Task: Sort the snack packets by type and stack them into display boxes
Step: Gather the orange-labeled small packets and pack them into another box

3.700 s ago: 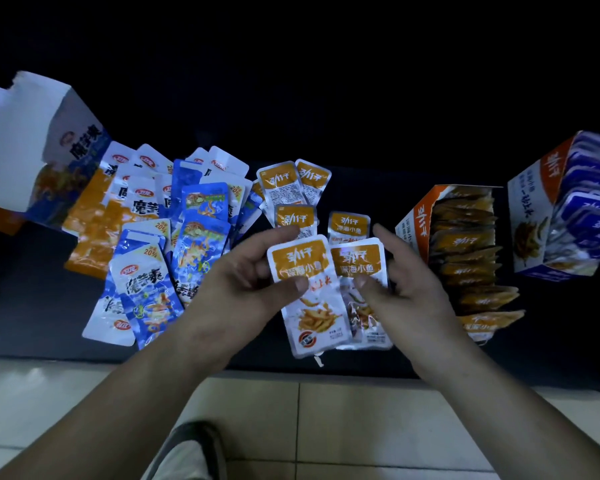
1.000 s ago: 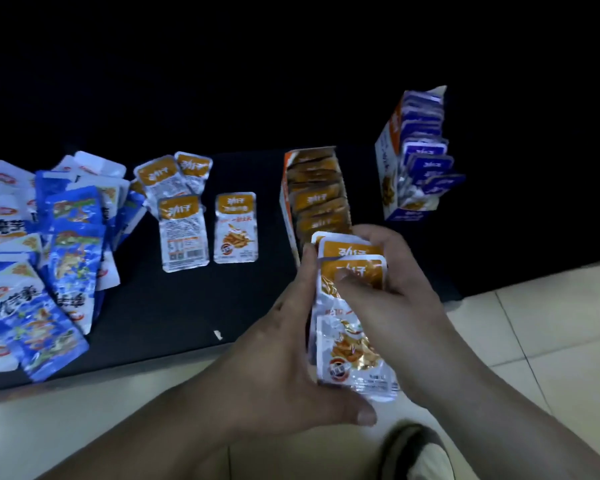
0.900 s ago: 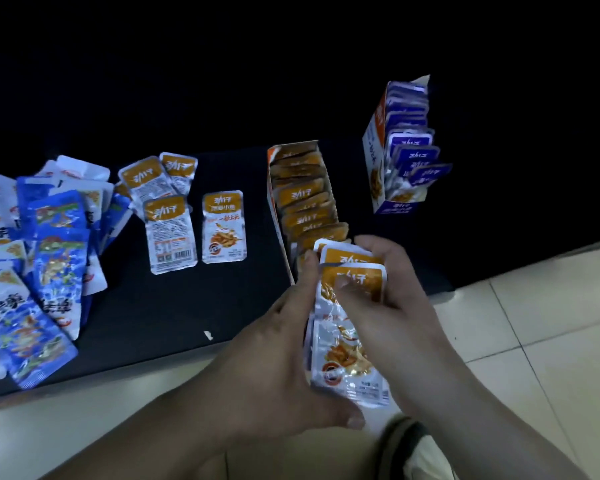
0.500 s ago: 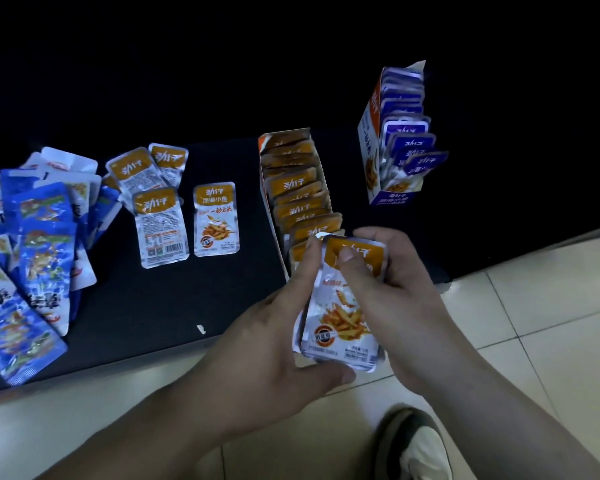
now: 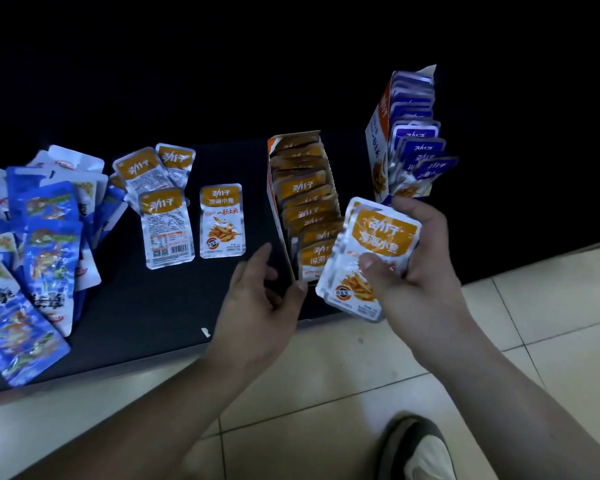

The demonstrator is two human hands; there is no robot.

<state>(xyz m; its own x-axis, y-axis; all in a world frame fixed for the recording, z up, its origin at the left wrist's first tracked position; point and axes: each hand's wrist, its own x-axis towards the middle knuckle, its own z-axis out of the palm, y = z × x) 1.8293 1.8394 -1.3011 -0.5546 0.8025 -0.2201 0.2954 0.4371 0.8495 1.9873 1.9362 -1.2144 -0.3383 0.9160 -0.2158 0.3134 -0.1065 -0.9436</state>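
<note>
My right hand [image 5: 420, 271] grips a small stack of orange-topped fish packets [image 5: 371, 251], held just right of the near end of the orange display box [image 5: 274, 202]. That box lies on the black mat and holds a row of matching orange packets [image 5: 309, 209]. My left hand [image 5: 264, 306] has let go of the stack; its thumb and fingers pinch the box's near left wall. Several loose orange packets [image 5: 222, 220] lie on the mat left of the box. A second box [image 5: 378, 140] with purple-topped packets [image 5: 420, 154] stands at the back right.
A heap of blue and white packets [image 5: 39, 244] covers the left of the black mat [image 5: 146, 306]. The mat's front edge meets a pale tiled floor [image 5: 326, 393]. A shoe [image 5: 416, 448] shows at the bottom right. The background is dark.
Both hands held the orange stack together; now my left hand has released it and taken hold of the orange box's wall, while my right hand keeps the stack, shifted slightly right.
</note>
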